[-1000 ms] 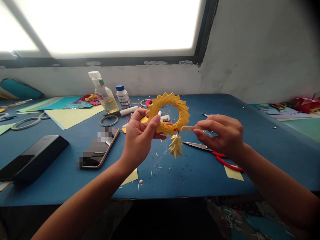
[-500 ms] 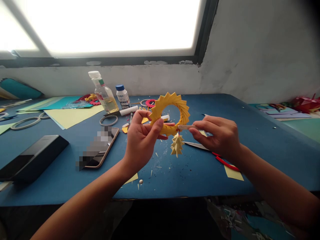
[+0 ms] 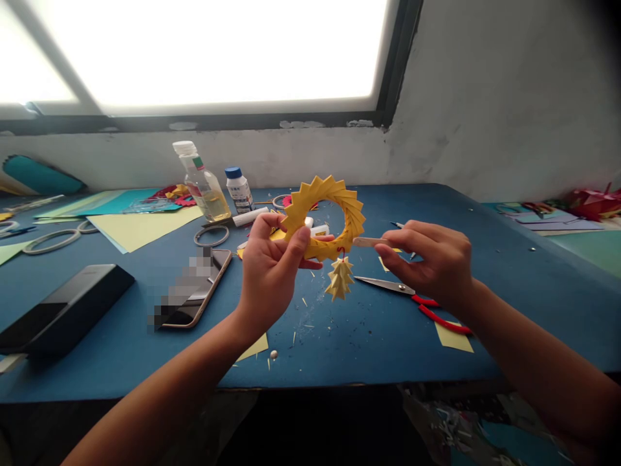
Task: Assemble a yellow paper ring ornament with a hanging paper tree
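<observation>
Pinching a pale stick (image 3: 369, 242), the right hand (image 3: 429, 262) has drawn back from the yellow paper wreath (image 3: 324, 217) gripped by the left hand (image 3: 272, 272).

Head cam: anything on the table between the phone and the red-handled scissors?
Yes. In the head view, between the phone and the scissors, the blue table holds only scattered toothpick bits and paper scraps; the left hand hangs above that stretch.
</observation>
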Available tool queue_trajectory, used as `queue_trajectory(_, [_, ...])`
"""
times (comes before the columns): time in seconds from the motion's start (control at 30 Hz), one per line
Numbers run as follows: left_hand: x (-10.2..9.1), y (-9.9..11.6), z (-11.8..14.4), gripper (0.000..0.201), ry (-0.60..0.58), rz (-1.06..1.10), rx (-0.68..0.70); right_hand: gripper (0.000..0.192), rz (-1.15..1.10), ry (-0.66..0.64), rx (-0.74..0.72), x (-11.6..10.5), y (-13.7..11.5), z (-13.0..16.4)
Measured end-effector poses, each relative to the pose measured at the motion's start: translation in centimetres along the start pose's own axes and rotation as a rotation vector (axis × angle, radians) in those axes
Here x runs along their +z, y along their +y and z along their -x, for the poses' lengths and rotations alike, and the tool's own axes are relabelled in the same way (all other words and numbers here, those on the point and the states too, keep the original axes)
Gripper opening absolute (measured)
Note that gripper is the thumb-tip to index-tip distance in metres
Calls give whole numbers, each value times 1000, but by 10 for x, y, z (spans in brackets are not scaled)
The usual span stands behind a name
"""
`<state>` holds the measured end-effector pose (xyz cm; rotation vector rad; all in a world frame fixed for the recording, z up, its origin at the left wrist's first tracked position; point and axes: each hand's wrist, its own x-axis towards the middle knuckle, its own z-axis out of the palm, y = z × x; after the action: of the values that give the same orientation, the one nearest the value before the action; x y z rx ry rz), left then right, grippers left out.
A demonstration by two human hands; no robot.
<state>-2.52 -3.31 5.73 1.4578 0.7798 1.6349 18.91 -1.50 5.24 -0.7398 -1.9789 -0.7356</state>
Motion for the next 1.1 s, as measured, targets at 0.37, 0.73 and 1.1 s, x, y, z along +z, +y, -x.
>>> queue_trajectory(0.37, [2,0,4,25,-62,-29,-63,20,28,-30,-50,2,-7,2])
queue_trajectory(0.73, [0,2,1,28,-18,-34,-80,20,29,2,-41,4,-1,2])
queue_trajectory(1.1, [0,1,1,28,-17,-14,-82,20,9,23,-56,1,-4,2])
